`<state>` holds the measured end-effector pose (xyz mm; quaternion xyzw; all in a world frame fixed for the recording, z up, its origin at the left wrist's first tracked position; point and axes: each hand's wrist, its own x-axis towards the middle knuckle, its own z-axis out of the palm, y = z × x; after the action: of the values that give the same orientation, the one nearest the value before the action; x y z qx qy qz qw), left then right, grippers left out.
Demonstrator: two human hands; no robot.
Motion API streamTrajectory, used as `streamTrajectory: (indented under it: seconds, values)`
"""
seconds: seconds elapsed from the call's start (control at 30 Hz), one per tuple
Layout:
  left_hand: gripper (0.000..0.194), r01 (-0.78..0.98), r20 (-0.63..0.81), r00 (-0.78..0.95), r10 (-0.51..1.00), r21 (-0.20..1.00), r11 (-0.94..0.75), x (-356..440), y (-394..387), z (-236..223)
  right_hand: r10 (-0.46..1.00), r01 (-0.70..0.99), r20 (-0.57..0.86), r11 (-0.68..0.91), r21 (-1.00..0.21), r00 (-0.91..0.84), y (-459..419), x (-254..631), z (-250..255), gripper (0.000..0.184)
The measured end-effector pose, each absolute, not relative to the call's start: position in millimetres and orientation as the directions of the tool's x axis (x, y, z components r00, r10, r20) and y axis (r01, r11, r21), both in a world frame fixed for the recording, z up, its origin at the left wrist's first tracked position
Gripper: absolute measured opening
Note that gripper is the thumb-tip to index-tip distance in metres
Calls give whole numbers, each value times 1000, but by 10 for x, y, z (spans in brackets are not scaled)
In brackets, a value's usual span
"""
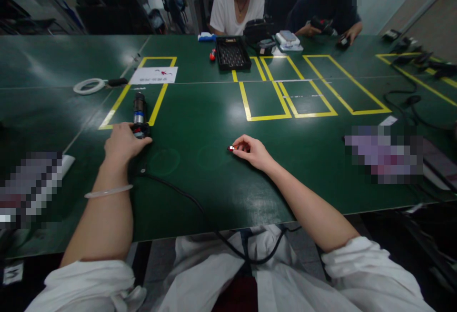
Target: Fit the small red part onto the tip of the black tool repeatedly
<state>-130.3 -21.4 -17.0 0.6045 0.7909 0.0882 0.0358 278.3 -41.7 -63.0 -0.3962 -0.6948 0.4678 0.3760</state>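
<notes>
My left hand [123,143] is closed round the lower end of a dark cylindrical tool [139,105] with a blue and silver band. The tool lies on the green table, its black end pointing away from me, and its exact kind does not show. My right hand [252,151] pinches a small red piece [231,149] with a white patch, just over the middle of the table; my fingers hide part of it.
Yellow tape rectangles mark the green table [200,112]. A printed sheet [153,75], a coiled white cable [89,86], a black tray [233,54] and a small red object [213,54] lie farther back. A black cord [178,190] runs toward me. Two people sit opposite.
</notes>
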Motion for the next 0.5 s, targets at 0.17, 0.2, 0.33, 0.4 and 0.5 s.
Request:
streamTrajectory:
  seconds: [0.17, 0.2, 0.33, 0.4, 0.5]
  values:
    - [83, 959, 21, -270, 963, 97, 267, -658, -342, -95, 902, 205, 162, 260, -944, -400, -422, 2778, -631, 20]
    - [82, 968, 30, -239, 970, 90, 236, -531, -365, -101, 902, 210, 162, 262, -942, -401, -424, 2777, -630, 19]
    - [75, 994, 83, -88, 993, 78, 81, -59, -464, -164, 899, 238, 175, 286, -928, -401, -436, 2776, -619, 17]
    - [72, 996, 101, -6, 995, 86, -3, 159, -525, -191, 894, 258, 193, 313, -914, -404, -441, 2776, -615, 16]
    - [70, 982, 116, 130, 985, 119, -144, 450, -625, -209, 884, 292, 229, 364, -884, -407, -443, 2775, -615, 13]
